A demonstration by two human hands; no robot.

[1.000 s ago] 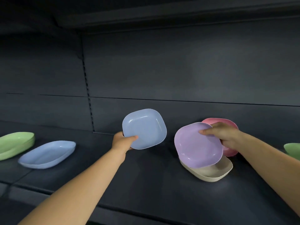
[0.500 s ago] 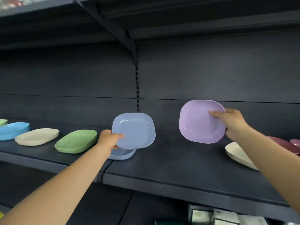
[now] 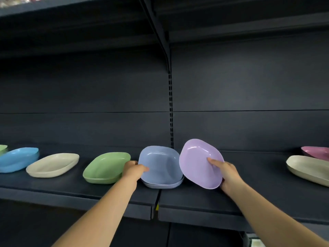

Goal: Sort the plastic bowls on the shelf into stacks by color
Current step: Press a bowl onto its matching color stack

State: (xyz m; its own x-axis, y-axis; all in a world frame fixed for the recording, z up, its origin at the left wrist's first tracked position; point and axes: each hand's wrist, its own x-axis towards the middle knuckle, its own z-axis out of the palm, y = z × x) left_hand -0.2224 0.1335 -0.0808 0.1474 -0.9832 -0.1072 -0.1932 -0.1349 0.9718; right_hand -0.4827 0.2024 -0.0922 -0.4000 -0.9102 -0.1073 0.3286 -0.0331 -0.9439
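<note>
The left hand (image 3: 133, 169) grips the blue bowl (image 3: 160, 164) by its near-left rim, tilted, hollow facing the camera, nested on a second blue bowl (image 3: 164, 185) on the shelf (image 3: 258, 198). The right hand (image 3: 227, 173) grips the purple bowl (image 3: 199, 163), fingers (image 3: 212, 162) curled inside, tipped up, hollow facing left.

Dark back panel (image 3: 249, 86) behind, split by a slotted upright (image 3: 170, 113) with a bracket (image 3: 160, 32) slanting up to an upper shelf (image 3: 71, 8). Yellow tab (image 3: 157, 207) at a front-edge seam. Pale boxes (image 3: 252, 242), perhaps, low right, blurred.
</note>
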